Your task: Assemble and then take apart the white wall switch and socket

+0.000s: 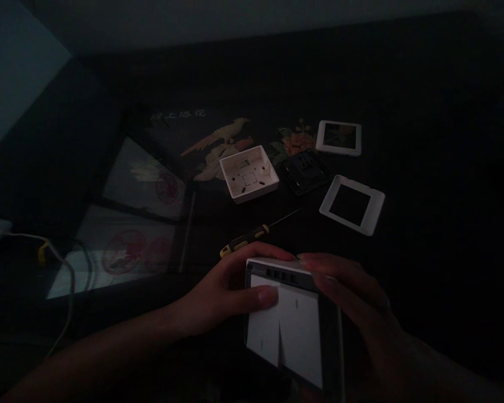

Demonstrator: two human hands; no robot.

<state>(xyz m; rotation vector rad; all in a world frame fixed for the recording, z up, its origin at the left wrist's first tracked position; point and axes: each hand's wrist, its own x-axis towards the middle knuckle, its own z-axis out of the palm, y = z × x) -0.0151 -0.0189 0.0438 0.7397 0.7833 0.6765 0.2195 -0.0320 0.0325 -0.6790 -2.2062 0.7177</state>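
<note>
The switch (299, 330) is raised at the near side of the desk (243, 73), its two white rockers facing up. The left hand (218, 299) pinches it, thumb across one rocker, fingers behind the far rim; the right hand (361, 302) bends its fingers over that rim — thumb hidden, so full closure cannot be told. Risk: thumb pressure on one rocker may tilt or unseat it; a slack right-side hold could let the switch slip. Low light may cause misalignment. The screwdriver (246, 239) lies just beyond the left hand, between it and the box (252, 178) — a forward reach could roll it. Toward the desk's far edge sit the box, the black module (306, 172) beside it, and, to the right, two white frames (340, 150) (369, 215). A cable (72, 285) hangs at left.
</note>
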